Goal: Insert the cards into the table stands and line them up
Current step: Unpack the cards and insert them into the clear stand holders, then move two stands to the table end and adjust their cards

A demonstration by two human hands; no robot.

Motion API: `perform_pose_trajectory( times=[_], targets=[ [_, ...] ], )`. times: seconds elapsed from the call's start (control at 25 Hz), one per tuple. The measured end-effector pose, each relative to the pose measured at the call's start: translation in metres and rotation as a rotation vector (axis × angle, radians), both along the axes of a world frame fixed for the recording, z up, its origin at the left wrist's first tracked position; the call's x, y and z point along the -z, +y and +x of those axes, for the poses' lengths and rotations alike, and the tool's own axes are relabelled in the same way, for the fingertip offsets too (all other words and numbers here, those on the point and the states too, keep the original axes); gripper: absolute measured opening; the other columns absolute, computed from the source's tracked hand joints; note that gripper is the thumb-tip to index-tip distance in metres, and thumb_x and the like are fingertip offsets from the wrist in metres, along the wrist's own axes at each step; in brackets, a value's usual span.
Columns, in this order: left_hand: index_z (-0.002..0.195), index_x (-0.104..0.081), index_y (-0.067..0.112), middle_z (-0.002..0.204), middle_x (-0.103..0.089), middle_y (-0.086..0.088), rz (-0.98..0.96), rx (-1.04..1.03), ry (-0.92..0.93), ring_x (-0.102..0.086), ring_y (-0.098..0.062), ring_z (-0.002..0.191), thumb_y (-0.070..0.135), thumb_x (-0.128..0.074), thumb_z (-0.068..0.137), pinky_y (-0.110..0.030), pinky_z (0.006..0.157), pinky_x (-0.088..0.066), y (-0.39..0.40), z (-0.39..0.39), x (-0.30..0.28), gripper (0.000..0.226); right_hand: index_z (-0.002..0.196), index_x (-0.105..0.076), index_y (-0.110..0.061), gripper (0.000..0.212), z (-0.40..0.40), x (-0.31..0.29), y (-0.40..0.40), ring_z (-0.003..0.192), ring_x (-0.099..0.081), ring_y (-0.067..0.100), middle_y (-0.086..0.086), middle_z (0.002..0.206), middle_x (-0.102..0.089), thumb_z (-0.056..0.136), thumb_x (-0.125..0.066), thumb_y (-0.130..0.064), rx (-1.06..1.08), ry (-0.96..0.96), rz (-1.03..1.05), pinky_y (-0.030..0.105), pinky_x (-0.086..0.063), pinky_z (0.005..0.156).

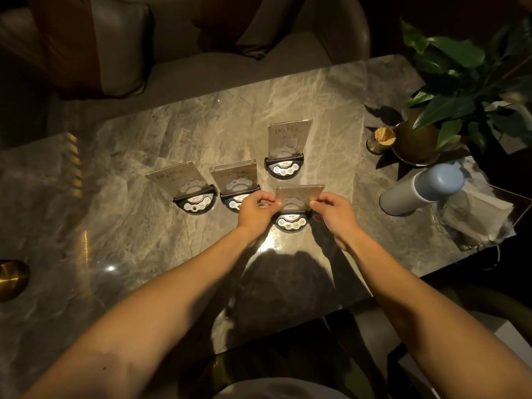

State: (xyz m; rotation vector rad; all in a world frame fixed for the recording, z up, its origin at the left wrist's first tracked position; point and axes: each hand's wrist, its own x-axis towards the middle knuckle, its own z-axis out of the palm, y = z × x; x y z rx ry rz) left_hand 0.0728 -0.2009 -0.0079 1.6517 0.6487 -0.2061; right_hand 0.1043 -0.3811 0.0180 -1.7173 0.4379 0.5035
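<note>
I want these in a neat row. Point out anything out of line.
The far stand sits well behind the two left stands; the stand whose card both hands hold sits nearer.

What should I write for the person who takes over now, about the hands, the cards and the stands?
Left hand: pinches the left edge of the near card.
Right hand: pinches its right edge. Both grips are shut on it.
The near card sits at the slot of the near stand; I cannot tell if it is fully seated.
Done: the left stand, the middle stand and the far stand each hold a card upright.
Left: seat this card, then line up all four on the table; the far stand is out of line.
</note>
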Motion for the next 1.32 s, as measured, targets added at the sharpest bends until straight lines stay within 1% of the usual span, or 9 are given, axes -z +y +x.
perform_pose_trajectory(
  times=[0.12, 0.32, 0.52, 0.68, 0.8, 0.88, 0.96, 1.12, 1.32],
  targets=[
    [0.080, -0.066, 0.019, 0.076, -0.066, 0.003, 0.002, 0.023, 0.005, -0.062, -0.014, 0.074, 0.011, -0.081, 0.081, -0.025, 0.075, -0.053, 0.001, -0.003, 0.001, 0.017, 0.093, -0.068, -0.002, 0.017, -0.002, 0.001, -0.002, 0.054, -0.063, -0.001, 0.003, 0.072, -0.063, 0.093, -0.057, 0.011, 0.002, 0.005, -0.014, 0.012, -0.049, 0.054],
    [0.086, -0.068, 0.013, 0.075, -0.065, 0.005, -0.028, 0.044, 0.009, -0.061, -0.005, 0.068, 0.008, -0.079, 0.083, -0.008, 0.061, -0.048, 0.001, -0.006, -0.011, 0.013, 0.087, -0.071, -0.014, 0.024, -0.002, 0.006, -0.007, 0.062, -0.063, 0.000, -0.008, 0.070, -0.066, 0.091, -0.060, 0.008, -0.071, 0.003, -0.091, 0.018, -0.052, 0.065],
    [0.099, -0.071, 0.017, 0.094, -0.070, -0.004, -0.057, 0.109, -0.030, -0.066, -0.012, 0.080, 0.022, -0.088, 0.073, -0.024, 0.069, -0.053, 0.010, -0.001, -0.031, 0.032, 0.098, -0.073, -0.014, 0.023, 0.008, -0.002, -0.012, 0.076, -0.064, 0.015, 0.000, 0.081, -0.070, 0.094, -0.058, 0.004, -0.057, 0.008, -0.135, 0.033, -0.057, 0.077],
    [0.109, -0.070, 0.011, 0.105, -0.070, -0.006, -0.012, 0.219, -0.163, -0.065, -0.013, 0.091, 0.019, -0.089, 0.073, -0.018, 0.078, -0.054, 0.010, 0.013, -0.061, 0.040, 0.114, -0.068, -0.011, 0.025, 0.030, -0.029, -0.016, 0.082, -0.066, 0.014, 0.007, 0.097, -0.070, 0.096, -0.057, 0.002, -0.016, -0.018, -0.178, 0.023, -0.056, 0.070],
    [0.115, -0.069, 0.011, 0.096, -0.066, 0.007, -0.010, 0.342, -0.181, -0.062, -0.002, 0.084, 0.013, -0.089, 0.072, -0.010, 0.076, -0.049, 0.010, 0.023, -0.080, 0.047, 0.116, -0.068, -0.012, 0.026, 0.054, -0.044, -0.016, 0.102, -0.067, 0.026, 0.012, 0.112, -0.070, 0.093, -0.061, -0.002, -0.074, -0.110, -0.241, 0.041, -0.055, 0.094],
    [0.110, -0.071, 0.021, 0.096, -0.067, 0.010, 0.175, 0.525, -0.160, -0.064, -0.004, 0.086, 0.022, -0.090, 0.071, -0.016, 0.078, -0.050, 0.010, 0.026, -0.079, 0.044, 0.121, -0.067, -0.009, 0.028, 0.071, -0.054, -0.011, 0.104, -0.065, 0.025, 0.012, 0.117, -0.069, 0.094, -0.061, -0.003, -0.174, -0.187, -0.304, 0.038, -0.053, 0.094],
    [0.095, -0.072, 0.032, 0.093, -0.071, 0.011, 0.358, 0.628, -0.144, -0.067, -0.008, 0.087, 0.028, -0.085, 0.074, -0.027, 0.078, -0.053, 0.006, 0.026, -0.076, 0.025, 0.130, -0.063, -0.010, 0.035, 0.092, -0.063, -0.002, 0.110, -0.061, 0.021, 0.009, 0.126, -0.065, 0.096, -0.061, -0.007, -0.343, -0.297, -0.427, 0.034, -0.049, 0.094],
    [0.087, -0.077, 0.027, 0.090, -0.076, 0.008, 0.482, 0.480, -0.122, -0.070, -0.010, 0.087, 0.018, -0.076, 0.082, -0.034, 0.083, -0.056, -0.005, 0.032, -0.075, 0.010, 0.133, -0.059, -0.014, 0.044, 0.136, -0.066, 0.018, 0.126, -0.054, 0.029, 0.010, 0.136, -0.060, 0.090, -0.062, -0.008, -0.729, -0.608, -0.623, 0.043, -0.044, 0.106],
    [0.096, -0.077, 0.024, 0.099, -0.076, 0.007, 0.512, 0.431, -0.072, -0.070, -0.008, 0.092, 0.015, -0.074, 0.087, -0.034, 0.088, -0.056, -0.020, 0.040, -0.082, 0.013, 0.121, -0.057, -0.013, 0.031, 0.178, -0.065, 0.032, 0.107, -0.060, 0.033, 0.011, 0.119, -0.064, 0.090, -0.061, -0.011, -0.914, -0.774, -0.655, 0.048, -0.050, 0.089]
  ],
)
